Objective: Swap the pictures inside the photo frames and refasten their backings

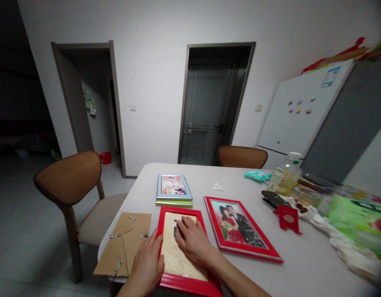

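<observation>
A red picture frame lies on the table near its front edge, with a cream sheet inside and a small dark picture on the sheet. My left hand grips the frame's left side, thumb over the rim. Flat on the sheet rests my right hand, its fingers stretched out and partly covering the small picture. A brown backing board with metal clips lies to the left. To the right is another red frame holding a couple's photo. Behind sits a stack with a blue frame on top.
A bottle, a teal packet, a dark wallet, a red booklet and a green tissue pack are on the table's right. Chairs stand left and behind. White scrap lies mid-table.
</observation>
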### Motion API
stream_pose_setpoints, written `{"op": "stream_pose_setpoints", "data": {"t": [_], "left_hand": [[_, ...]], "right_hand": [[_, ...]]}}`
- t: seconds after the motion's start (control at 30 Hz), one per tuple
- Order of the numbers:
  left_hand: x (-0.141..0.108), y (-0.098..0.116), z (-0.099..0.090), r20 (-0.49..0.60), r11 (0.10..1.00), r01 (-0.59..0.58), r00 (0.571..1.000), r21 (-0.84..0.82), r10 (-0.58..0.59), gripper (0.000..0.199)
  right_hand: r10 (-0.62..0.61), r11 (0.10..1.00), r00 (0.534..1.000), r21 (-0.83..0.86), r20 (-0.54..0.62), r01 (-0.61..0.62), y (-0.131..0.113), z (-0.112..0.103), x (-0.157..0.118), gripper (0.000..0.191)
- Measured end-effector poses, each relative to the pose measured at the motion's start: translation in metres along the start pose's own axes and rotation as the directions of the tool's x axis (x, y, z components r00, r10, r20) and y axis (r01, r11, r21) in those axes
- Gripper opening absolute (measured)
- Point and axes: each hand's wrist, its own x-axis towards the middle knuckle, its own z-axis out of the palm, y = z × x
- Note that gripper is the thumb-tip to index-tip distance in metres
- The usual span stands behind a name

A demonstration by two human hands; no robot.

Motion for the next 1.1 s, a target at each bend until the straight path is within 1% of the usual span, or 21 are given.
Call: {"op": "stream_pose_setpoints", "data": {"t": [0.13, 0.23, 0.33, 0.47, 0.53, 0.6, 0.67, 0.77, 0.83, 1.03, 1.1], "left_hand": [[0.001, -0.001, 0.002, -0.003, 1.0, -0.004, 1.0, 0.011, 0.004, 0.05], [0.001, -0.002, 0.004, -0.024, 1.0, -0.019, 1.0, 0.022, 0.019, 0.049], [0.002, -0.002, 0.004, -0.032, 0.999, -0.023, 0.999, 0.032, 0.024, 0.049], [0.001, 0.0, 0.001, -0.008, 0.999, -0.009, 1.0, 0.044, 0.009, 0.049], [0.0, 0.002, -0.001, -0.001, 0.999, -0.004, 1.0, 0.046, 0.004, 0.049], [-0.001, 0.003, -0.003, -0.003, 0.999, -0.005, 1.0, 0.044, 0.005, 0.049], [-0.001, 0.004, -0.004, -0.008, 0.999, -0.009, 1.0, 0.041, 0.01, 0.049], [-0.001, 0.004, -0.004, -0.004, 0.999, -0.01, 1.0, 0.036, 0.01, 0.049], [-0.001, 0.003, -0.003, -0.003, 0.999, -0.003, 1.0, 0.032, 0.003, 0.048], [0.0, 0.001, -0.001, -0.012, 1.0, -0.005, 1.0, 0.021, 0.006, 0.048], [-0.001, 0.001, -0.002, -0.003, 1.0, 0.003, 1.0, 0.024, -0.002, 0.048]], "right_hand": [[-0.054, 0.998, 0.993, 0.051, 0.101, 0.049, -0.004, -0.007, -0.008, 0.049], [-0.094, 0.994, 0.987, 0.065, 0.134, 0.086, -0.003, -0.009, -0.014, 0.053], [-0.089, 0.995, 0.987, 0.062, 0.136, 0.081, -0.002, -0.006, -0.016, 0.055], [-0.028, 0.999, 0.993, 0.046, 0.113, 0.023, -0.002, -0.002, -0.014, 0.051], [-0.013, 0.999, 0.994, 0.048, 0.107, 0.008, -0.001, -0.004, -0.014, 0.049], [-0.033, 0.998, 0.994, 0.062, 0.106, 0.027, 0.001, -0.008, -0.015, 0.05], [-0.091, 0.993, 0.986, 0.091, 0.137, 0.079, 0.004, -0.014, -0.018, 0.057], [-0.189, 0.976, 0.955, 0.149, 0.227, 0.157, 0.008, -0.024, -0.023, 0.08], [-0.22, 0.969, 0.941, 0.173, 0.257, 0.179, 0.01, -0.027, -0.025, 0.086], [-0.227, 0.965, 0.939, 0.187, 0.258, 0.182, 0.011, -0.026, -0.024, 0.081], [-0.229, 0.964, 0.945, 0.191, 0.235, 0.186, 0.011, -0.024, -0.024, 0.078]]}}
